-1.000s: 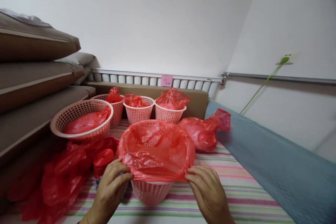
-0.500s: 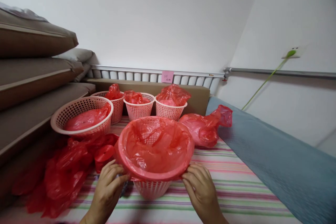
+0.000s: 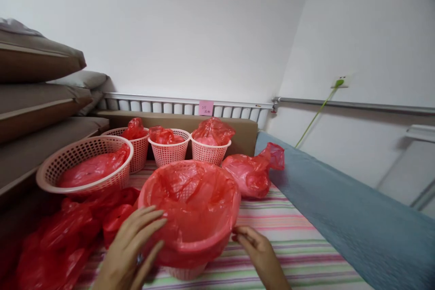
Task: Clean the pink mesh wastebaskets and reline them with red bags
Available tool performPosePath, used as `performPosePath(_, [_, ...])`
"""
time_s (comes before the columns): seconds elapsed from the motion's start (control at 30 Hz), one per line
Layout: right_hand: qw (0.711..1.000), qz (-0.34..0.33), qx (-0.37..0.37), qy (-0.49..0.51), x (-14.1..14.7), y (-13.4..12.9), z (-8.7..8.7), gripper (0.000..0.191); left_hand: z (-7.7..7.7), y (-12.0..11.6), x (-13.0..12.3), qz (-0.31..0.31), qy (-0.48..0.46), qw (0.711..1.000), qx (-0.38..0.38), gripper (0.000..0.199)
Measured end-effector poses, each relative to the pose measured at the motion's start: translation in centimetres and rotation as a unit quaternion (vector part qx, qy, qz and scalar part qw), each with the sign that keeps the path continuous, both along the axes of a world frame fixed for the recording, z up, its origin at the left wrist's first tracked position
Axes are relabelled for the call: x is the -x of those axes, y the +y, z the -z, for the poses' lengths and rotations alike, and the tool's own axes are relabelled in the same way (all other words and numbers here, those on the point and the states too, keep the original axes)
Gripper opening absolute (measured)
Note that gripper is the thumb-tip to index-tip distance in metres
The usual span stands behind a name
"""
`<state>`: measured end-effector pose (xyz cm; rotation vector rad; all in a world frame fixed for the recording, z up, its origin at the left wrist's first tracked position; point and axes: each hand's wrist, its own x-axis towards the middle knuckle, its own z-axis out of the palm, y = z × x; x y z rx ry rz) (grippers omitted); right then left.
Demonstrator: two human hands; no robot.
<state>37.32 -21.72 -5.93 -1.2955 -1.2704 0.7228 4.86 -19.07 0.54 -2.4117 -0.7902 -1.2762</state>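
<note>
A pink perforated basket (image 3: 186,273) stands in front of me, lined with a red plastic bag (image 3: 200,217) folded over its rim and hanging down outside. My left hand (image 3: 132,247) is at the basket's left front side, fingers spread and holding nothing. On the right, my right hand (image 3: 256,251) pinches the edge of the red bag just below the rim. Loose red bags (image 3: 57,244) and a red roll (image 3: 117,222) lie left of the basket.
Behind are a wide basket (image 3: 84,140) and smaller baskets (image 3: 170,153) with red bags inside. A filled red bag (image 3: 249,174) lies at right. Grey cushions (image 3: 37,99) are stacked left; a blue-grey panel (image 3: 326,199) borders the right.
My left hand has let go of the bag's edge and its fingers have spread. The bag hangs lower over the basket's front. The view has shifted to the right.
</note>
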Motion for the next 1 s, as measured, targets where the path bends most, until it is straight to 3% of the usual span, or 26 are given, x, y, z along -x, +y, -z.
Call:
performPosePath(0.07, [0.989, 0.073, 0.038, 0.125, -0.7, 0.6, -1.6, 0.041, -1.5, 0.0, -2.3, 0.009, 0.071, 0.997, 0.003, 0.049])
performPosePath(0.13, [0.976, 0.115, 0.047, 0.176, -0.8, 1.5, -3.5, 0.049, -1.6, 0.2, -4.3, 0.015, 0.128, 0.991, 0.047, 0.051])
performPosePath(0.27, [0.985, 0.086, 0.067, 0.137, 0.2, 3.7, -6.1, 0.058, 0.5, 0.7, -6.4, 0.035, 0.191, 0.973, 0.126, 0.005])
performPosePath(0.33, [0.988, 0.054, 0.063, 0.134, 0.8, 4.5, -6.2, 0.065, 1.3, 0.5, -6.3, 0.046, 0.177, 0.979, 0.093, 0.006])
performPosePath(0.43, [0.985, 0.02, 0.044, 0.167, 1.4, 4.6, -5.1, 0.068, 1.1, -0.5, -5.2, 0.068, 0.16, 0.984, 0.049, 0.005])
performPosePath(0.53, [0.975, 0.025, 0.047, 0.218, 1.8, 3.5, -3.8, 0.067, 1.2, -1.7, -3.5, 0.09, 0.127, 0.987, 0.036, 0.024])
performPosePath(0.6, [0.968, 0.036, 0.044, 0.243, 2.0, 2.9, -3.2, 0.064, 2.3, -2.0, -2.3, 0.087, 0.058, 0.993, 0.058, 0.03])
performPosePath(0.67, [0.963, 0.038, 0.049, 0.261, 2.1, 2.5, -3.0, 0.059, 3.8, -1.8, -1.1, 0.034, -0.081, 0.988, 0.129, 0.029])
performPosePath(0.7, [0.961, 0.036, 0.053, 0.269, 2.2, 2.4, -3.0, 0.058, 4.4, -1.5, -0.6, -0.005, -0.179, 0.967, 0.18, 0.03])
performPosePath(0.73, [0.959, 0.031, 0.059, 0.277, 2.2, 2.5, -3.0, 0.058, 4.9, -1.2, -0.2, -0.037, -0.283, 0.928, 0.24, 0.033])
performPosePath(0.8, [0.955, 0.026, 0.067, 0.289, 2.1, 2.6, -3.0, 0.059, 5.1, -0.5, 0.2, -0.048, -0.458, 0.794, 0.396, 0.04])
performPosePath(0.9, [0.949, 0.046, 0.082, 0.3, 1.9, 2.5, -2.4, 0.061, 4.6, 0.1, 0.1, 0.061, -0.56, 0.559, 0.608, 0.041])
performPosePath(0.93, [0.946, 0.055, 0.093, 0.307, 1.9, 2.2, -2.0, 0.061, 4.5, 0.2, -0.1, 0.102, -0.566, 0.501, 0.647, 0.038])
performPosePath(1.0, [0.934, 0.044, 0.123, 0.334, 1.9, 1.5, -1.0, 0.057, 4.5, 0.2, -0.4, 0.163, -0.58, 0.433, 0.671, 0.028])
